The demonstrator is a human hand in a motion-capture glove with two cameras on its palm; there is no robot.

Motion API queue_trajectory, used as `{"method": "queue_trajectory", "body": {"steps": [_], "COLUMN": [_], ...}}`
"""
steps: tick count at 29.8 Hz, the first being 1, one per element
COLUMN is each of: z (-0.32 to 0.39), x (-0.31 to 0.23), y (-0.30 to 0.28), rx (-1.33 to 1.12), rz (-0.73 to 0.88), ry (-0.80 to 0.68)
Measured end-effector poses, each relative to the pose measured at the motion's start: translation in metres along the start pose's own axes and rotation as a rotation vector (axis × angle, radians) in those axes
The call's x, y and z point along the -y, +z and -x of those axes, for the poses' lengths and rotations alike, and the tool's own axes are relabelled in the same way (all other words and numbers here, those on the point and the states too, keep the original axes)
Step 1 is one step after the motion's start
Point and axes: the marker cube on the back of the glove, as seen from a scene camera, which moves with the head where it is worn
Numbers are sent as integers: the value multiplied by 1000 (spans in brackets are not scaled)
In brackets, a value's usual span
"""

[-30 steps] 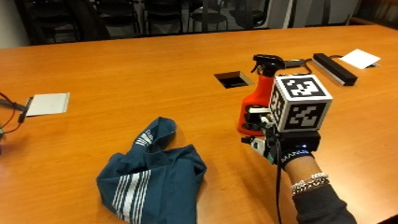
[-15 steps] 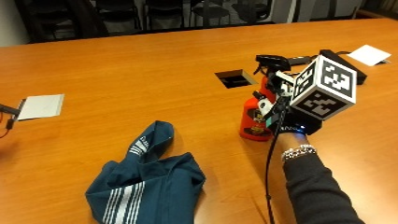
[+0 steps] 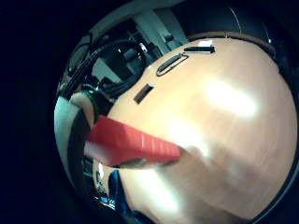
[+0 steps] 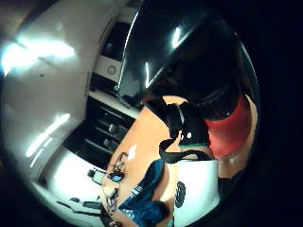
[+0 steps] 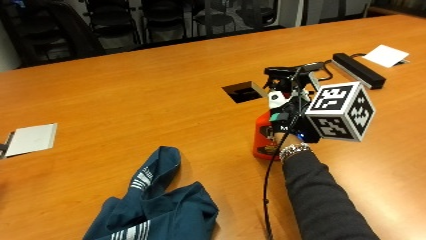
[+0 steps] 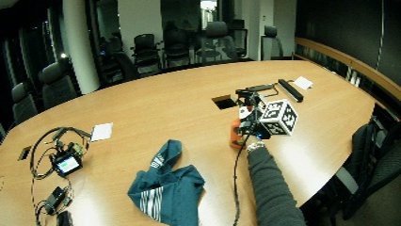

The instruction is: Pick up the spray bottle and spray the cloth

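A red spray bottle (image 5: 265,141) with a black spray head (image 5: 285,75) stands near the middle of the wooden table (image 5: 133,85). My gloved right hand (image 5: 286,129) grips it at the upper body, from the side nearer the person; the fingers are largely hidden. Both palm views show the red bottle close to the palm (image 3: 131,142) (image 4: 232,125). Whether its base touches the table I cannot tell. A crumpled dark teal cloth (image 5: 156,212) with white stripes lies on the table, apart from the bottle and nearer the front edge; it also shows as cloth (image 6: 168,188) and cloth (image 4: 144,194).
A rectangular cable opening (image 5: 243,91) is cut into the table just behind the bottle. Beyond it lie a black bar (image 5: 358,70) and a white paper (image 5: 386,54). A white card (image 5: 30,140) sits at the left. Devices with cables (image 6: 62,162) lie far left. Chairs line the far side.
The outside camera has shifted. My hand has stayed on the bottle and turned somewhat around it. The cloth lies as before.
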Motion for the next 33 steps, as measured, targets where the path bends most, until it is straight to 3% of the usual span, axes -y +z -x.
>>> {"method": "queue_trajectory", "body": {"steps": [5,11,16,26,33], "z": [4,6,0,-105,-114], "x": [11,20,20,-24,-24], "y": [-1,-16,-21,31,8], "rx": [89,112,104,22,-79], "rz": [-126,-323,-376,-141,-45], "ry": [-41,-196,-229,-178,-337]}}
